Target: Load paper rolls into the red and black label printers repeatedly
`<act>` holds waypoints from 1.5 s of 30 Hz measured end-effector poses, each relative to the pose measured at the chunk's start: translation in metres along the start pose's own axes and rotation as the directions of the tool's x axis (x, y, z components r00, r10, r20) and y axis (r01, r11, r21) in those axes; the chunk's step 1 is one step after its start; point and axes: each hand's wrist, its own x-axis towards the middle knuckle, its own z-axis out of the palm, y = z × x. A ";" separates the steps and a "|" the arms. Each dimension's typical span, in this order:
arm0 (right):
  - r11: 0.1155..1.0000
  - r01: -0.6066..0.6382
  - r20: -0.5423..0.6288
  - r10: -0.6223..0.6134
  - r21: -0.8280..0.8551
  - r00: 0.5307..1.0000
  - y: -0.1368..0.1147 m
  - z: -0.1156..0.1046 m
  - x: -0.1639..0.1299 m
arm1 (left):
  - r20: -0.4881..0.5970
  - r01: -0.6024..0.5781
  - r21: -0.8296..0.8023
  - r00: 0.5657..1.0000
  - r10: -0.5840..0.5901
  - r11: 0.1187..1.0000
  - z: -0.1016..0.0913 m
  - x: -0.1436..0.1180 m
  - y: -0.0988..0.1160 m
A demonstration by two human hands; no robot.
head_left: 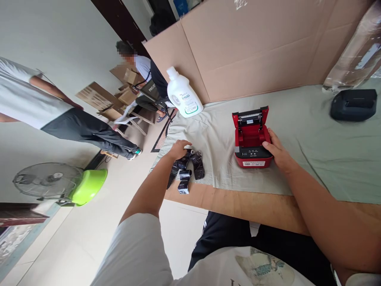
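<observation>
A small red and black receipt printer (pixel 253 153) stands on the cloth with its lid (pixel 250 117) raised and its red inner bay showing. My right hand (pixel 278 151) grips its right side, thumb on the top edge and fingers along the side wall. To the left lie several small black rolls (pixel 198 165) with loose ends partly unwound. One roll (pixel 185 174) lies nearest the table's front edge. My left hand (pixel 178 150) is over the back of these rolls, a finger stretched to the right; its other fingers are partly hidden, and I see nothing held.
A white jug (pixel 184 95) stands at the table's back left, before a tall cardboard panel (pixel 253 47). A black rounded device (pixel 353 105) sits far right, near a plastic-wrapped bundle (pixel 354 51). Leftward are a standing person (pixel 80 123), a seated person (pixel 143 67) and a fan (pixel 47 180).
</observation>
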 end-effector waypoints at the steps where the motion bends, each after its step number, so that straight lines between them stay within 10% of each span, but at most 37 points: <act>1: 1.000 0.000 0.001 0.000 -0.005 1.000 0.000 0.000 0.000 | 0.028 0.025 0.027 0.999 -0.025 0.999 0.003 0.000 -0.001; 6: 1.000 0.000 0.018 0.000 -0.025 1.000 -0.003 0.001 -0.001 | -0.018 0.098 0.038 0.995 -0.097 0.994 0.005 0.003 -0.003; 11: 0.999 0.032 0.036 -0.032 0.008 0.999 -0.009 0.004 -0.002 | -0.288 0.123 -0.155 0.943 -0.164 0.980 -0.045 0.004 0.020; 14: 0.999 0.034 0.045 -0.036 0.036 0.998 -0.010 0.005 -0.002 | -0.071 -0.122 -0.582 0.992 0.100 0.804 -0.083 -0.016 0.071; 16: 0.998 0.027 0.040 -0.029 0.055 0.999 -0.009 0.005 -0.001 | 0.278 -0.114 -0.753 0.838 0.470 0.648 -0.099 -0.035 0.117; 18: 0.998 0.017 0.026 -0.019 0.064 0.999 -0.007 0.005 -0.001 | 0.491 -0.112 -0.781 0.499 0.715 0.615 -0.103 -0.048 0.164; 20: 0.998 0.018 0.012 -0.019 0.055 1.000 -0.005 0.004 0.000 | 0.465 -0.178 -0.806 0.399 0.790 0.564 -0.093 -0.046 0.202; 24: 0.998 0.053 0.004 -0.052 -0.029 0.999 -0.004 0.003 0.001 | 0.127 -0.423 -0.658 0.754 0.645 0.624 -0.050 -0.002 0.245; 27: 0.995 0.075 0.001 -0.075 -0.065 0.997 -0.004 0.002 0.001 | 0.105 -0.425 -0.292 0.876 0.471 0.857 -0.024 0.033 0.262; 31: 0.991 0.109 0.012 -0.108 -0.075 0.994 -0.005 0.003 0.000 | 0.215 -0.410 0.006 0.891 0.400 0.912 -0.009 0.049 0.276; 38: 0.992 0.103 -0.022 -0.105 -0.072 0.994 0.001 0.001 0.002 | 0.152 -0.454 -0.036 0.878 0.454 0.890 -0.002 0.050 0.274; 42: 0.979 0.160 0.013 -0.160 -0.129 0.987 0.001 -0.003 0.003 | -0.175 -0.538 -0.264 0.843 0.509 0.800 0.001 0.035 0.258; 45: 0.973 0.178 0.061 -0.170 -0.147 0.983 -0.002 -0.005 0.001 | -0.575 -0.579 -0.301 0.744 0.340 0.758 0.003 0.030 0.242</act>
